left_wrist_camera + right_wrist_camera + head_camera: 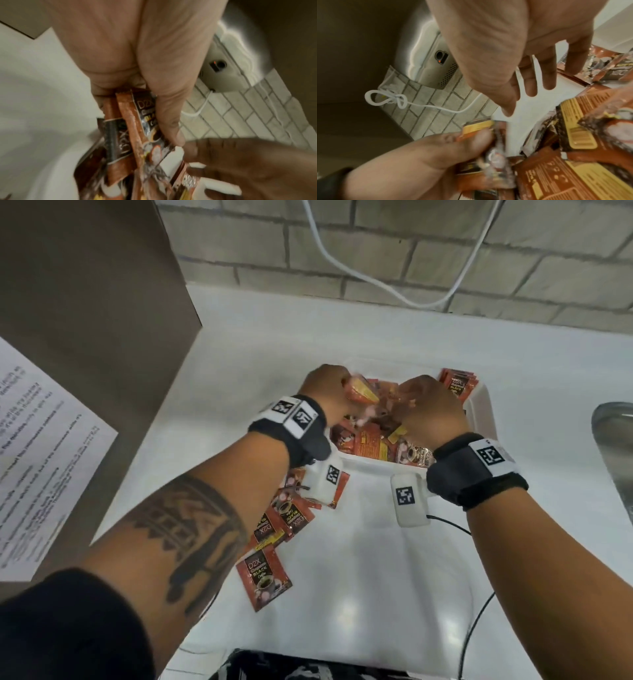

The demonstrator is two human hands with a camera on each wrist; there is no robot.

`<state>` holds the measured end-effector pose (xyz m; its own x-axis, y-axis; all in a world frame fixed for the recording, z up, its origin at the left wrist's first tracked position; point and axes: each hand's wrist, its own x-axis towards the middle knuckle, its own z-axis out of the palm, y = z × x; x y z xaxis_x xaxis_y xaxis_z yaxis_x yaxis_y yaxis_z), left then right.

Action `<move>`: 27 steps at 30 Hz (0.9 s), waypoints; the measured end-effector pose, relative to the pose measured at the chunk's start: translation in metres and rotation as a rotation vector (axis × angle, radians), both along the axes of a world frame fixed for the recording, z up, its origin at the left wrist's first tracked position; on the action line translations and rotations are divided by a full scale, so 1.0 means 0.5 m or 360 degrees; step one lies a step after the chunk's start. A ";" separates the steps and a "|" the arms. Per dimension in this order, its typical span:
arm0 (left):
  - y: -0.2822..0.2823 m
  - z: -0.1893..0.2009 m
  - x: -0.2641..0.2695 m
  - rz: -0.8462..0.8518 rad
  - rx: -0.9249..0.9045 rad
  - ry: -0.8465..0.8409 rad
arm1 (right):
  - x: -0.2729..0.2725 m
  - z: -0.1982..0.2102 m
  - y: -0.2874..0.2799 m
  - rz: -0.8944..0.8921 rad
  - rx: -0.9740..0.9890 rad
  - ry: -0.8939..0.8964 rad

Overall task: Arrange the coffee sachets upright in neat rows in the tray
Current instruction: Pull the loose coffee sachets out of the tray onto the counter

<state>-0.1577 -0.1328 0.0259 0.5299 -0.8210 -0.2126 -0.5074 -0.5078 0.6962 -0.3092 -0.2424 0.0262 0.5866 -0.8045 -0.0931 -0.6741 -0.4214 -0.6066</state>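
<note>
Head view looks steeply down and forward over both forearms at the white worktop (394, 577) and tray (481, 412), brick wall (411, 251) behind. Each wrist view sits very close under its palm, facing along the fingers (169, 121). All three share the sachets (556, 180) in the tray.

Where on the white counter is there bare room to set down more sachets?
Bare counter lies near the person, between the loose red coffee sachets at left and the black cable at right. The white plastic tray is crowded with jumbled sachets and both hands.
</note>
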 end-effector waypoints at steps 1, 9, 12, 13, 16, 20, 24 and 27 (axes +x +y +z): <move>-0.008 -0.006 -0.007 -0.0010 -0.0006 -0.0040 | -0.002 0.003 0.005 0.0013 -0.0030 -0.0043; 0.061 -0.010 0.044 0.0090 -0.0158 -0.0160 | -0.008 0.015 0.097 0.0564 -0.0412 -0.0327; 0.138 -0.034 0.074 -0.0055 0.0222 -0.0325 | -0.014 0.011 0.154 0.0994 -0.0271 -0.0185; 0.160 -0.046 0.073 -0.0154 0.0372 -0.0330 | -0.014 0.000 0.170 0.1121 -0.0244 -0.0078; 0.186 -0.085 0.049 -0.0337 0.0543 -0.0349 | -0.006 -0.048 0.210 0.1309 -0.0393 0.0318; 0.175 -0.111 0.037 -0.0402 0.0527 -0.0433 | 0.005 -0.102 0.239 0.1418 -0.0540 0.0548; 0.180 -0.111 0.044 -0.0514 0.0592 -0.0403 | 0.006 -0.109 0.232 0.1353 -0.0490 0.0607; 0.179 -0.105 0.042 -0.0570 0.0578 -0.0414 | 0.003 -0.111 0.228 0.1332 -0.0453 0.0666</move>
<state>-0.1365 -0.0435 -0.0269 0.3045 -0.8576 -0.4144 -0.8233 -0.4558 0.3383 -0.3078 -0.1285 -0.0291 0.9420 -0.1677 -0.2906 -0.2281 -0.9553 -0.1881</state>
